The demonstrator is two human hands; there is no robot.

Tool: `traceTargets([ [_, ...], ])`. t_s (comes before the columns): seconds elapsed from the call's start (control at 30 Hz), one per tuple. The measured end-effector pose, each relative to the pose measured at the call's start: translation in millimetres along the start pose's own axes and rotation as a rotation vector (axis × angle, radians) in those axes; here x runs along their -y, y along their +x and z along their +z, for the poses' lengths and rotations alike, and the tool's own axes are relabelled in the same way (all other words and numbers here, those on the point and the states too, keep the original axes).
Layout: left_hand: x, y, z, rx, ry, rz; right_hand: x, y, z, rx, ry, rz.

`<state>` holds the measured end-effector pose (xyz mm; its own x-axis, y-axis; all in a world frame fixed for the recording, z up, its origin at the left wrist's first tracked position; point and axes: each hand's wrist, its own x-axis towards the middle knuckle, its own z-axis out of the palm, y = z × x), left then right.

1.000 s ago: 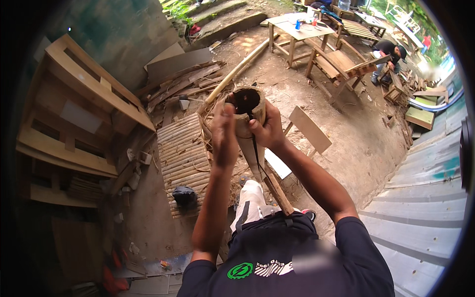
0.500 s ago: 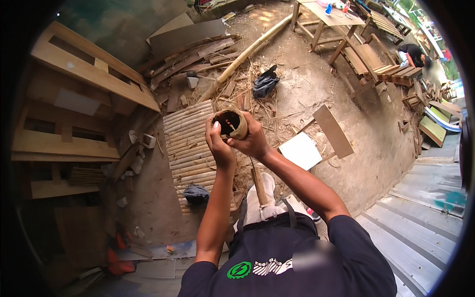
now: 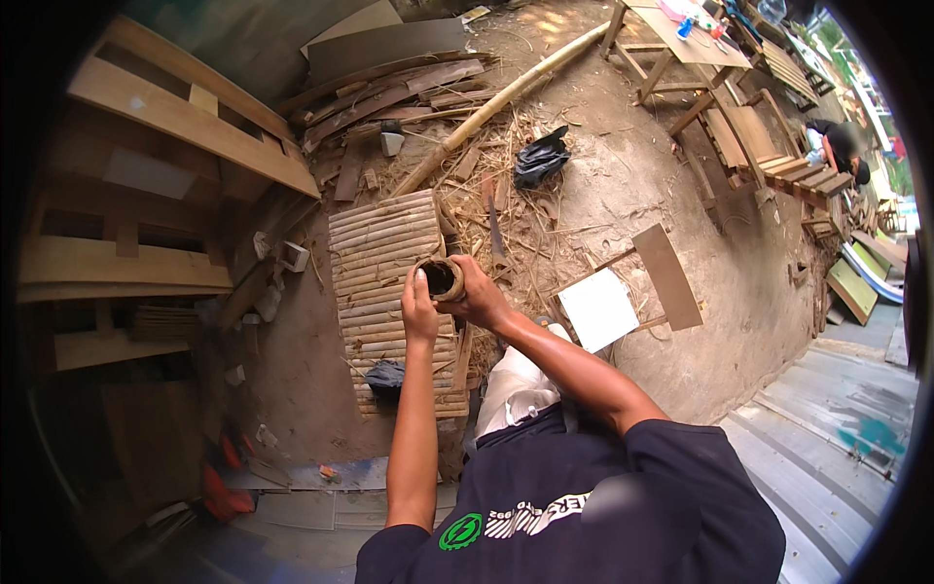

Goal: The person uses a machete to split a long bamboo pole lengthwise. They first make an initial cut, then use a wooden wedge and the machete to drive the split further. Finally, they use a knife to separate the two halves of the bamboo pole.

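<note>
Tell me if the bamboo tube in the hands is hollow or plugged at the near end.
Hollow: the bamboo tube shows a dark open mouth ringed by its wall, gripped between left hand and right hand.

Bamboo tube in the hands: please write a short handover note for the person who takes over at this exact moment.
Left hand: gripping the left side of the short hollow bamboo tube, thumb up along its wall.
Right hand: clasping the tube from the right and underneath.
The tube is held up in the air above the slatted bamboo mat on the dirt ground, open end facing the camera, inside dark.
A long bamboo pole and a pile of wood offcuts lie beyond the mat.
Done: tube picked up and in both hands.
Left: cannot tell from this view.
</note>
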<state>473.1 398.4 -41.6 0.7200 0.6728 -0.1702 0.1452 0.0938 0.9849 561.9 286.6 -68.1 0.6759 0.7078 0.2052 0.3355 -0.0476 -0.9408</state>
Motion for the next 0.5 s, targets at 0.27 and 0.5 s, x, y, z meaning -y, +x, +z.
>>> traceTargets([
  [0.27, -5.1, 4.9, -2.2, -0.044, -0.145, 0.013, 6.2, 25.0, -20.4, 0.237, -0.048, -0.073],
  [0.5, 48.7, 18.7, 9.4, -0.272, -0.294, -0.059, -14.2, 80.5, -35.5, 0.413, -0.115, -0.11],
])
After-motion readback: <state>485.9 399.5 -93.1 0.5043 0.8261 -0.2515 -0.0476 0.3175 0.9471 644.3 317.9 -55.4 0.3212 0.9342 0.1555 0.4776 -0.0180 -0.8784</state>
